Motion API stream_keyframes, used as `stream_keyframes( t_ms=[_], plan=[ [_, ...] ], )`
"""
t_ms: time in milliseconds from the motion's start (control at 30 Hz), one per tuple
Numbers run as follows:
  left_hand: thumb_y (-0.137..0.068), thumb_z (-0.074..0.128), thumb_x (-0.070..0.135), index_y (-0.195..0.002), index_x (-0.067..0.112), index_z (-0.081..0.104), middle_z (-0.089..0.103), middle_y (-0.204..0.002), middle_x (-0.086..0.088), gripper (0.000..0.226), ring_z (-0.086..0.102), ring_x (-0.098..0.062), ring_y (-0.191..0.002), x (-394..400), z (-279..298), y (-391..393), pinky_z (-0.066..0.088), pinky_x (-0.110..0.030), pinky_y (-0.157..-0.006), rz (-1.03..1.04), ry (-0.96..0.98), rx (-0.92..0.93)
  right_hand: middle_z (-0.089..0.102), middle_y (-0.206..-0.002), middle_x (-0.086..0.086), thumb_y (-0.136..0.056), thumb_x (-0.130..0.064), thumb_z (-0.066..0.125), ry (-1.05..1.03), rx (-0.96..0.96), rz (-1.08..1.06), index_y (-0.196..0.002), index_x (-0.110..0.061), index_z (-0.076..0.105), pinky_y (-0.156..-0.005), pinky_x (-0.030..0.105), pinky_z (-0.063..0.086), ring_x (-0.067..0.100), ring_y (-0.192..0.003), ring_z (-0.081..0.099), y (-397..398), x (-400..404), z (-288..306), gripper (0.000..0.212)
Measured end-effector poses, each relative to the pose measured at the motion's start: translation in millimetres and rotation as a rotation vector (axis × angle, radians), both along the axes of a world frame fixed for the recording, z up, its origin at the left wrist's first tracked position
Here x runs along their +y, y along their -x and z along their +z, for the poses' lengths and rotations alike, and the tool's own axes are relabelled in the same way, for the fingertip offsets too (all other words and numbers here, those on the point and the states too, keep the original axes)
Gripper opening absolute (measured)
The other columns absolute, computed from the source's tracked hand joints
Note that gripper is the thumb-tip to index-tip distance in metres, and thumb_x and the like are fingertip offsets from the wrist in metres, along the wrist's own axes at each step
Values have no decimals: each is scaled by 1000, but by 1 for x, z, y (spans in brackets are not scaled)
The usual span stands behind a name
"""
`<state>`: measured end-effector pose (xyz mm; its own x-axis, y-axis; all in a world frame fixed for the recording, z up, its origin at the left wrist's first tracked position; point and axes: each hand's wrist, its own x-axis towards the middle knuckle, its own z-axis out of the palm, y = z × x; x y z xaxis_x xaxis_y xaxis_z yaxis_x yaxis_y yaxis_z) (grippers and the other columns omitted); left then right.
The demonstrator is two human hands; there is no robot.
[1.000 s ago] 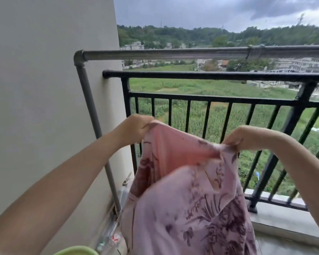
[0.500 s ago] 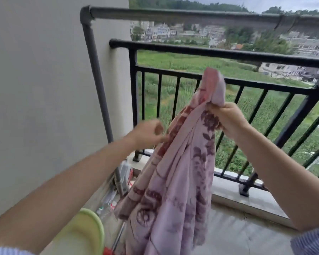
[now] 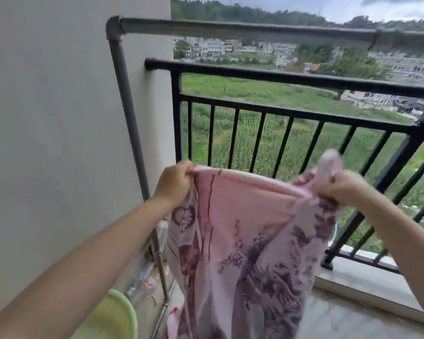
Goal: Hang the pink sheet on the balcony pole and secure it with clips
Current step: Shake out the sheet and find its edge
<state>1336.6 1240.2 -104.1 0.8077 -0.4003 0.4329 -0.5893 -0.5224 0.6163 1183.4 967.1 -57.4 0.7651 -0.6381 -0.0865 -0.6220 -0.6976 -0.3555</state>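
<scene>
From the head camera, both arms reach forward over a balcony floor (image 3: 353, 321). The left hand (image 3: 174, 183) is closed on the upper left edge of the pink sheet (image 3: 242, 241), pinching the cloth between fingers and thumb. The right hand (image 3: 340, 188) is closed on the upper right part, where a bunched fold sticks up above the knuckles. Between the two hands the top edge is stretched in a shallow sag, and the rest hangs down toward the floor, showing a dark purple flower print.

The sheet is held in the air, near the person, below the grey pole (image 3: 255, 30) that runs across the top and bends down along the wall (image 3: 47, 118) on the left. It does not touch the pole. The black railing (image 3: 279, 78) stands just beyond the sheet, with green fields and houses far behind. A light green basin (image 3: 113, 316) sits at the lower left.
</scene>
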Motion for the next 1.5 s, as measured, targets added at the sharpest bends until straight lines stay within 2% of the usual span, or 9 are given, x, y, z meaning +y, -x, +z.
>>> stream_keyframes(
  t_ms=[133,333,500,633,767,833,900,1267,1500],
  plan=[
    [-83,47,-3,-88,-9,63,67,-78,-22,18,58,-24,-72,1,65,-4,31,-13,-62,-72,154,-379,52,-57,-4,-75,-44,64,253,666,353,-64,-9,55,-43,15,42,6,-44,46,-23,39,-8,38],
    [-85,40,10,-83,9,49,64,-73,-20,9,51,-16,-74,39,73,-7,42,-19,-70,-325,124,-708,48,-124,-3,-85,-29,55,-479,-54,672,-133,-18,33,-93,24,43,18,-113,52,-86,103,-26,54],
    [-98,28,32,-81,13,48,52,-83,-2,33,50,-17,-78,88,67,-4,39,-11,-77,-269,45,-758,55,-52,-7,-85,-26,54,-250,32,832,-52,-21,60,-52,20,33,14,-56,46,-123,157,-71,34],
    [-94,32,27,-69,15,52,58,-49,-10,34,48,-18,-54,145,43,-5,34,-25,-52,-76,-250,-887,44,-52,2,-86,-1,47,-357,-503,443,-52,-11,50,-44,16,30,12,-49,36,-134,140,-50,35],
    [-62,38,40,-87,18,65,70,-72,-1,43,63,-11,-62,147,6,14,42,-18,-55,-278,-651,-139,60,-67,16,-84,6,45,-472,-725,533,-76,1,63,-58,37,49,21,-64,52,-111,151,-15,21],
    [-59,51,53,-115,16,56,66,-84,8,67,59,3,-70,138,-8,26,45,-13,-66,-492,-497,683,65,-79,26,-84,7,45,-505,-739,644,-84,6,64,-69,49,50,30,-70,57,-96,164,-12,19],
    [-55,66,63,-112,21,54,66,-83,16,71,60,8,-73,123,-33,32,48,-11,-68,-565,-116,946,66,-77,20,-82,8,48,-481,-753,709,-85,3,66,-67,44,51,32,-71,60,-86,167,-16,18],
    [-90,52,23,-99,12,69,70,-92,-13,23,55,-10,-73,36,-72,34,39,-23,-64,-144,-41,436,60,-62,-1,-81,0,56,-467,-685,739,-70,-29,61,-50,14,40,5,-54,49,-60,126,-26,32],
    [-81,65,16,-59,25,54,50,-53,8,26,42,-8,-52,50,-59,18,33,-23,-55,-18,-73,324,47,-52,-2,-79,9,55,-398,-450,742,-70,-4,64,-40,9,34,0,-41,43,-44,102,-32,18]
  ],
)
